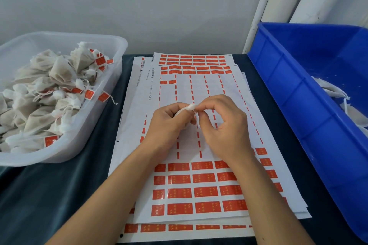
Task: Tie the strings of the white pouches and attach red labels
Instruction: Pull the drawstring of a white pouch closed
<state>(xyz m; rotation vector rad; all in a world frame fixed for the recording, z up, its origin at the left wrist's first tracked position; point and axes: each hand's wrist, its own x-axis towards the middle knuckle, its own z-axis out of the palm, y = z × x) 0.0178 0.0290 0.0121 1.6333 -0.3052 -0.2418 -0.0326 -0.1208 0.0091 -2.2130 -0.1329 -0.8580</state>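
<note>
Here, left hand (169,119) and right hand (221,123) both pinch one white pouch (186,108) above several stacked label sheets (199,185).

Both arms are showing bare all the way up, no sleeves, no watch or rings that I can spot. The left hand (167,123) and right hand (223,125) are going gloveless, nails looking short and plain.
</note>
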